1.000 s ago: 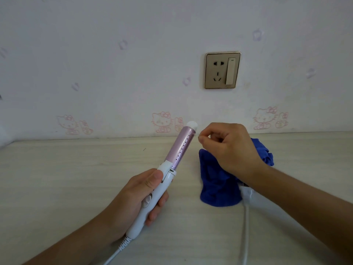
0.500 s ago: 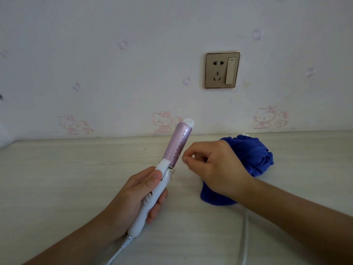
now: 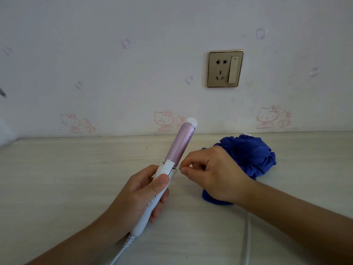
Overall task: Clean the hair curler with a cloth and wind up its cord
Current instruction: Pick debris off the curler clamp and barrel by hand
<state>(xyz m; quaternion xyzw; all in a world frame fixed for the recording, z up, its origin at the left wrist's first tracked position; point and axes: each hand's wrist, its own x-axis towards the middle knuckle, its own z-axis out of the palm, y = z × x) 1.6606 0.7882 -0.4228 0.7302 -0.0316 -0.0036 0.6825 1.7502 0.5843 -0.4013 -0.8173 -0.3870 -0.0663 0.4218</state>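
My left hand (image 3: 141,194) grips the white handle of the hair curler (image 3: 179,144), whose pink barrel tilts up and away toward the wall. My right hand (image 3: 212,176) hovers just right of the barrel's base, thumb and forefinger pinched together at the white collar; I cannot tell whether they touch it. A crumpled blue cloth (image 3: 252,155) lies on the table behind and under my right hand, partly hidden by it. The white cord (image 3: 122,251) leaves the handle's bottom, and another stretch of cord (image 3: 247,240) runs under my right forearm.
A pale wood-grain table (image 3: 57,178) meets a wall with cartoon-cat wallpaper. A brass-coloured wall socket with a switch (image 3: 225,68) sits above the cloth.
My right hand has come down and left from near the barrel's tip to its base. The curler has turned slightly in my left hand, and more of the blue cloth shows.
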